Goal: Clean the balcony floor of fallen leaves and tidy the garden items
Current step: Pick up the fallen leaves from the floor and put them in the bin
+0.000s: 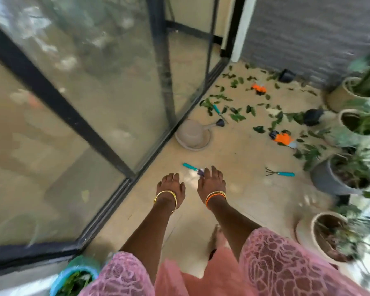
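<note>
Left hand [171,185]: stretched forward, fingers loose, holding nothing.
Right hand [211,182]: open and empty, over the near trowel [192,167].
Leaves [236,116]: strewn across the far floor [239,195]; probably light and limp, best gathered in bunches.
Trowel: stiff; take it by the teal handle.
Watering can [193,133]: beside the glass door; grip unclear.

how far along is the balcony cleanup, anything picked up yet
Barely begun. Done: nothing visibly cleared. In hand: nothing; the left hand and right hand hang empty above the teal-handled trowel. Left: green fallen leaves, orange gloves, teal-handled hand rake and tipped beige watering can.
</note>
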`<state>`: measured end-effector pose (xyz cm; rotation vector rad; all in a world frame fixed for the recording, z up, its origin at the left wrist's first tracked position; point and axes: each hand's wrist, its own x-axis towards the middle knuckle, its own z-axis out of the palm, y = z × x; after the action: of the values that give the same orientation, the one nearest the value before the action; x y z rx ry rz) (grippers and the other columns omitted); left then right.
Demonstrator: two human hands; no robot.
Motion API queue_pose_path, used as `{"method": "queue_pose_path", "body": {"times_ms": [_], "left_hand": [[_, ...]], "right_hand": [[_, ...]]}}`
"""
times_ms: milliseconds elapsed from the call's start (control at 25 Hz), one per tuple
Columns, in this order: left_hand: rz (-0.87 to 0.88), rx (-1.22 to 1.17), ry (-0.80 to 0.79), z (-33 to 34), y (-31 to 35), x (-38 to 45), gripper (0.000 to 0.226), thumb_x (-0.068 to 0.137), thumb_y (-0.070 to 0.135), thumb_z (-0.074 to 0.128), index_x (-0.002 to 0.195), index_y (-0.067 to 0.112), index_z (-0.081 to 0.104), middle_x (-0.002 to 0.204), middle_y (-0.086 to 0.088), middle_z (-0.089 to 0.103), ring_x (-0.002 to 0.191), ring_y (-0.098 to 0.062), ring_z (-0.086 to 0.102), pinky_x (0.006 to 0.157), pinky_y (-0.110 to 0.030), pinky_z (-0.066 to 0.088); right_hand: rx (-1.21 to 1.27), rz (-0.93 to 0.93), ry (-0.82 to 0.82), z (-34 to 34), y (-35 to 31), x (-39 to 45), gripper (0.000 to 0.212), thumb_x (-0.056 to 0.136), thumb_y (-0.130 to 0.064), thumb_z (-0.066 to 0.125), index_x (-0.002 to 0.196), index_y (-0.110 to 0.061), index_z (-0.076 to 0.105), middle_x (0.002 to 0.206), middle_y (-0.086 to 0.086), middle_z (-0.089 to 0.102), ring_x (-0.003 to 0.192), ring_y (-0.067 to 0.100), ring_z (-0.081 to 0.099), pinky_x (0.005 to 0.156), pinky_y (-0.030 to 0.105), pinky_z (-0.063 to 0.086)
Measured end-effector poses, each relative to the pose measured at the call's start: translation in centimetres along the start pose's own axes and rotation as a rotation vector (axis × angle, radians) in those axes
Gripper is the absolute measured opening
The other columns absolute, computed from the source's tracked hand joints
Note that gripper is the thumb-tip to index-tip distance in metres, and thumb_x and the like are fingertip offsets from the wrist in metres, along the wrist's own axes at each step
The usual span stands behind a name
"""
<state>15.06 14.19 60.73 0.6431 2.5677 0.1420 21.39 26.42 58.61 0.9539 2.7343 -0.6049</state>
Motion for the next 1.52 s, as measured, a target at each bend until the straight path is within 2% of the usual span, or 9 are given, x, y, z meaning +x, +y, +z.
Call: {"method": "queue_pose_path", "body": {"times_ms": [280,480,680,960,1200,1520], "left_hand": [[0.346,0.166,-0.031,-0.3,21.5,8.3,0.053,0.099,0.033,0.033,0.147,0.011,0.027,0.151,-0.009,0.03,0.138,-0.025,0.03,0.111,-0.037,0.026],[0.507,0.232,-0.069,-0.2,30.8,12.5,0.05,0.098,0.03,0.034,0.144,0.01,0.03,0.148,-0.01,0.033,0.135,-0.025,0.032,0.11,-0.037,0.028],[0.559,0.285,-0.125,-0.6,36.9,19.6,0.047,0.099,0.03,0.034,0.142,0.011,0.031,0.145,-0.009,0.037,0.133,-0.025,0.035,0.109,-0.037,0.029],[0.631,0.361,-0.225,-3.8,45.1,31.9,0.047,0.099,0.028,0.035,0.143,0.011,0.03,0.145,-0.01,0.036,0.132,-0.026,0.035,0.105,-0.039,0.034],[0.602,0.38,-0.304,-5.7,50.2,40.5,0.051,0.097,0.024,0.04,0.145,0.012,0.027,0.148,-0.009,0.031,0.135,-0.027,0.032,0.107,-0.04,0.034],[0.489,0.413,-0.393,-5.1,54.9,51.9,0.049,0.097,0.025,0.039,0.144,0.013,0.029,0.146,-0.007,0.035,0.133,-0.025,0.034,0.106,-0.039,0.034]], "right_hand": [[0.002,0.276,0.11,-9.9,16.5,5.5,0.05,0.097,-0.03,0.037,0.143,-0.012,0.031,0.153,0.014,0.023,0.138,0.033,0.024,0.107,0.044,0.031],[0.04,0.449,0.14,-13.4,24.4,8.5,0.048,0.096,-0.03,0.037,0.14,-0.011,0.033,0.152,0.013,0.024,0.137,0.033,0.024,0.106,0.044,0.033],[0.071,0.564,0.143,-15.3,29.5,14.5,0.043,0.097,-0.03,0.036,0.135,-0.01,0.037,0.148,0.013,0.028,0.134,0.033,0.028,0.101,0.043,0.036],[0.16,0.693,0.162,-20.1,32.9,26.9,0.038,0.096,-0.029,0.039,0.128,-0.009,0.044,0.139,0.015,0.038,0.126,0.033,0.038,0.098,0.042,0.038],[0.209,0.699,0.105,-22.0,36.2,35.4,0.031,0.092,-0.02,0.042,0.118,-0.006,0.052,0.123,0.016,0.05,0.115,0.032,0.045,0.09,0.039,0.042],[0.314,0.739,-0.022,-21.8,41.7,47.2,0.033,0.091,-0.021,0.045,0.12,-0.008,0.052,0.124,0.014,0.05,0.116,0.031,0.044,0.093,0.038,0.043]]}}
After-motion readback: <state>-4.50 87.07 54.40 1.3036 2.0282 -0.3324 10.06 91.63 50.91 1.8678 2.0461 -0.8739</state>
